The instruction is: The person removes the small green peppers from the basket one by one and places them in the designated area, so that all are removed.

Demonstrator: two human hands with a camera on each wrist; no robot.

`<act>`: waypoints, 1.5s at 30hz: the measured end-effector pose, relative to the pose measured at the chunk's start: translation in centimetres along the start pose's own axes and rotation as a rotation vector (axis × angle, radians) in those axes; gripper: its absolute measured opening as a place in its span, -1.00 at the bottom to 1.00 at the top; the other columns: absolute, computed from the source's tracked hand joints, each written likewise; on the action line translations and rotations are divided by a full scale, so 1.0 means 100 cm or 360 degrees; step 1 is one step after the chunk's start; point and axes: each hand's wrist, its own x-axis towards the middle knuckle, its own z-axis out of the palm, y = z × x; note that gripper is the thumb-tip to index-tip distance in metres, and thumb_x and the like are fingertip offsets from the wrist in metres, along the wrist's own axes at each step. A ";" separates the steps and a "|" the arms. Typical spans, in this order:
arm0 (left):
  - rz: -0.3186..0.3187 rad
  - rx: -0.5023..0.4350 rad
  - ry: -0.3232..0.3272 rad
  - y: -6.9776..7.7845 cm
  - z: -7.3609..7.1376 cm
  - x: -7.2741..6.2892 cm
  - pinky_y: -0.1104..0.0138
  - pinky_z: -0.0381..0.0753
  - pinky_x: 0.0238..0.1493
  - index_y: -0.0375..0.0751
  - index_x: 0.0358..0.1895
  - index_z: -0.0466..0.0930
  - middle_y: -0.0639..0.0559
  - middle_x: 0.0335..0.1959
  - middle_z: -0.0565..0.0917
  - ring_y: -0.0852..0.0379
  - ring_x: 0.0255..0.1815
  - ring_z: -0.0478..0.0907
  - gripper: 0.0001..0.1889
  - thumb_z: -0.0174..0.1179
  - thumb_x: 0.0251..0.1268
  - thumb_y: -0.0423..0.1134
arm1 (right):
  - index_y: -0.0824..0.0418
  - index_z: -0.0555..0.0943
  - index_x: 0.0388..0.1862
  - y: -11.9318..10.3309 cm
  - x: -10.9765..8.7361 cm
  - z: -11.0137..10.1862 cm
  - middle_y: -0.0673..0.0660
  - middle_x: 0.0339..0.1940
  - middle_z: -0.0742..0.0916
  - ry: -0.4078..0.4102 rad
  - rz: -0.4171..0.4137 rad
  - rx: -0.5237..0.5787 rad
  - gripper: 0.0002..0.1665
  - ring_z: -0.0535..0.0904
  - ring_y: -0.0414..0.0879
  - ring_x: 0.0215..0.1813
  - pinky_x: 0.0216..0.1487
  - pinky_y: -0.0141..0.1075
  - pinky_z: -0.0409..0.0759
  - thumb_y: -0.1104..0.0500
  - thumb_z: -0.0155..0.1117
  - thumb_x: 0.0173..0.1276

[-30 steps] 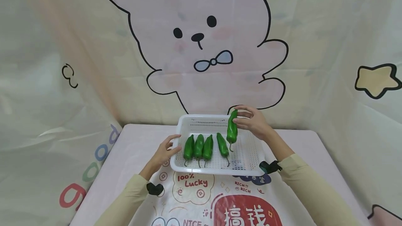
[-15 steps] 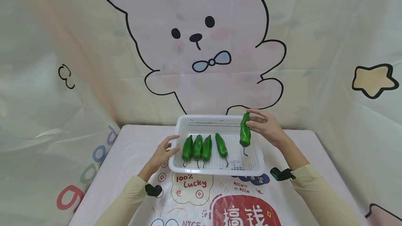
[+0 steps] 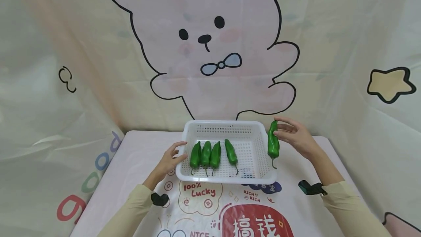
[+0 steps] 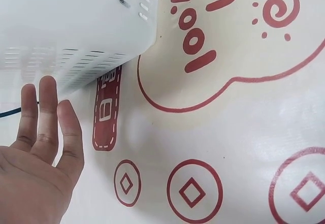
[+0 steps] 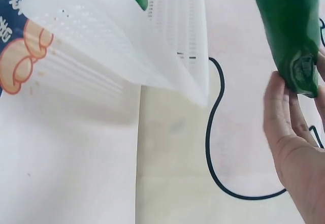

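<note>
In the head view, my right hand point(image 3: 297, 136) pinches a green chili pepper point(image 3: 273, 140) near its upper end, with the stem hanging down. Pepper and hand are beside the right wall of a white plastic basket point(image 3: 230, 124). The right wrist view shows the pepper's blunt end point(image 5: 294, 36) between thumb and fingers. Several more green peppers point(image 3: 205, 154) lie in the basket, three side by side at the left and one point(image 3: 231, 152) apart near the middle. My left hand point(image 3: 168, 159) is at the basket's left rim, its fingers point(image 4: 48, 117) fairly straight against or near the wall.
The basket stands on a table with a printed white cloth point(image 3: 200, 204). A hanging cloth with a cartoon animal point(image 3: 213, 83) rises close behind the table. Cloth walls point(image 3: 378, 127) stand at both sides. A dark band point(image 3: 310, 188) is on each wrist.
My right hand has carried the pepper rightward, from above the basket to outside its right wall. My left hand and the other peppers keep their places at and in the basket.
</note>
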 end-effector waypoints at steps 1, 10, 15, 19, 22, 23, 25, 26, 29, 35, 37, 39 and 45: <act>-0.0002 0.0001 0.0000 0.000 0.000 0.000 -0.03 0.65 -0.08 -0.15 0.49 0.32 -0.36 0.22 0.49 -0.30 0.11 0.57 -0.41 0.27 0.46 -0.30 | 0.16 0.46 0.45 0.000 -0.001 -0.003 0.24 0.14 0.65 0.0000 0.0003 0.0003 -0.36 0.68 -0.09 0.07 0.02 -0.22 0.63 0.35 0.36 0.42; -0.0011 -0.0010 0.0015 0.003 -0.001 0.001 -0.05 0.66 -0.08 -0.14 0.48 0.34 -0.34 0.21 0.50 -0.30 0.09 0.58 -0.42 0.27 0.46 -0.31 | 0.15 0.49 0.41 -0.001 -0.009 -0.028 0.12 0.07 0.68 0.0022 0.0019 0.0062 -0.39 0.72 -0.08 -0.02 -0.12 -0.17 0.69 0.43 0.30 0.42; -0.0025 -0.0008 0.0015 0.005 -0.001 0.001 -0.05 0.65 -0.08 -0.12 0.47 0.35 -0.34 0.21 0.51 -0.29 0.10 0.58 -0.43 0.27 0.45 -0.31 | 0.18 0.48 0.42 0.007 -0.010 -0.039 0.09 0.07 0.69 0.0024 0.0034 0.0011 -0.38 0.72 -0.09 -0.02 -0.11 -0.18 0.69 0.42 0.32 0.41; -0.0023 -0.0005 0.0012 0.005 -0.001 0.001 -0.03 0.66 -0.08 -0.13 0.48 0.34 -0.34 0.20 0.51 -0.28 0.08 0.59 -0.43 0.26 0.46 -0.30 | 0.24 0.45 0.46 0.020 -0.010 -0.044 0.19 0.12 0.66 0.0026 0.0000 -0.0137 -0.34 0.71 -0.10 0.00 -0.11 -0.20 0.68 0.38 0.36 0.40; -0.0024 -0.0004 0.0007 0.005 -0.002 0.001 -0.03 0.66 -0.08 -0.14 0.48 0.33 -0.35 0.20 0.51 -0.28 0.08 0.59 -0.42 0.26 0.46 -0.30 | 0.27 0.43 0.46 0.032 -0.010 -0.046 0.26 0.13 0.66 0.0036 -0.0017 -0.0195 -0.33 0.71 -0.10 0.00 -0.11 -0.21 0.68 0.37 0.36 0.40; -0.0026 -0.0003 0.0006 0.005 -0.002 0.001 -0.03 0.65 -0.08 -0.14 0.48 0.33 -0.35 0.20 0.51 -0.29 0.08 0.59 -0.42 0.26 0.46 -0.29 | 0.27 0.43 0.46 0.036 -0.010 -0.046 0.28 0.14 0.66 0.0038 -0.0014 -0.0200 -0.34 0.71 -0.09 0.00 -0.10 -0.21 0.68 0.37 0.36 0.40; -0.0030 0.0002 0.0006 0.005 -0.002 0.001 -0.03 0.65 -0.07 -0.14 0.49 0.33 -0.35 0.21 0.50 -0.29 0.09 0.58 -0.42 0.26 0.46 -0.29 | 0.26 0.44 0.46 0.043 -0.010 -0.046 0.33 0.16 0.64 0.0053 -0.0001 -0.0201 -0.34 0.71 -0.10 -0.01 -0.10 -0.22 0.68 0.36 0.37 0.41; -0.0032 0.0002 0.0006 0.005 -0.002 0.001 -0.04 0.65 -0.07 -0.14 0.49 0.33 -0.35 0.21 0.50 -0.29 0.09 0.58 -0.42 0.26 0.47 -0.29 | 0.26 0.45 0.45 0.047 -0.009 -0.047 0.36 0.17 0.63 0.0061 0.0008 -0.0201 -0.35 0.71 -0.10 -0.01 -0.10 -0.23 0.67 0.35 0.37 0.40; -0.0036 0.0006 0.0008 0.006 -0.002 0.000 -0.04 0.65 -0.06 -0.14 0.49 0.33 -0.35 0.22 0.50 -0.28 0.10 0.58 -0.42 0.26 0.47 -0.28 | 0.28 0.45 0.44 0.057 -0.008 -0.047 0.49 0.23 0.56 0.0083 0.0028 -0.0211 -0.35 0.70 -0.14 -0.01 -0.09 -0.25 0.67 0.31 0.40 0.40; -0.0027 -0.0007 -0.0001 0.005 -0.002 0.000 -0.04 0.66 -0.08 -0.14 0.48 0.33 -0.34 0.21 0.51 -0.29 0.08 0.59 -0.42 0.26 0.46 -0.29 | 0.40 0.37 0.45 0.075 -0.006 -0.053 0.60 0.27 0.48 0.0123 0.0064 -0.0218 -0.30 0.68 -0.22 -0.01 -0.10 -0.30 0.66 0.31 0.40 0.40; -0.0019 0.0000 0.0000 0.005 -0.002 0.001 -0.04 0.66 -0.08 -0.14 0.48 0.34 -0.34 0.21 0.51 -0.29 0.08 0.59 -0.42 0.26 0.46 -0.30 | 0.42 0.36 0.45 0.081 -0.005 -0.055 0.60 0.27 0.48 0.0131 0.0071 -0.0231 -0.29 0.67 -0.24 -0.02 -0.10 -0.31 0.66 0.31 0.40 0.40; -0.0013 0.0004 -0.0001 0.005 -0.003 0.001 -0.04 0.65 -0.08 -0.14 0.48 0.34 -0.35 0.22 0.50 -0.30 0.09 0.59 -0.43 0.26 0.46 -0.31 | 0.42 0.36 0.45 0.087 -0.004 -0.057 0.58 0.27 0.49 0.0135 0.0083 -0.0257 -0.29 0.66 -0.25 -0.02 -0.11 -0.31 0.66 0.30 0.40 0.40; -0.0032 0.0025 -0.0004 -0.007 -0.003 0.007 -0.01 0.66 -0.08 -0.12 0.50 0.31 -0.35 0.24 0.49 -0.28 0.11 0.57 -0.41 0.26 0.47 -0.28 | 0.40 0.35 0.47 0.099 0.000 -0.057 0.51 0.30 0.50 0.0113 0.0182 -0.0385 -0.23 0.60 -0.14 0.09 -0.09 -0.27 0.66 0.18 0.44 0.40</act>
